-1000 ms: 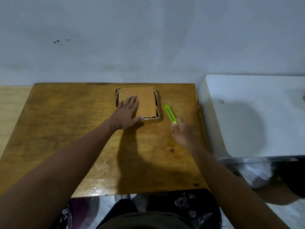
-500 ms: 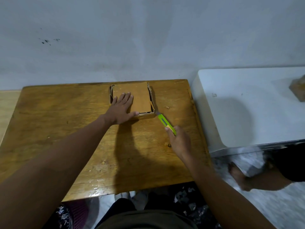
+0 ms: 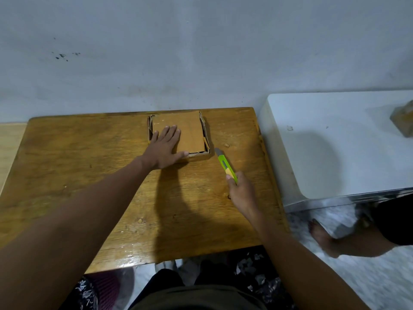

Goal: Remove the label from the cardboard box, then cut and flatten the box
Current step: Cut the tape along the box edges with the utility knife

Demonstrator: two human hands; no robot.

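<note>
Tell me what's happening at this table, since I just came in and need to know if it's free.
A person is breaking down a cardboard box on the wooden table. Their left hand lies flat on the box, pressing it down. Their right hand grips a green utility knife, its blade pointed at the box's near right corner. The box looks low and partly collapsed. No label is visible on it.

One cardboard box (image 3: 178,135), one utility knife (image 3: 225,164), two hands.
</note>
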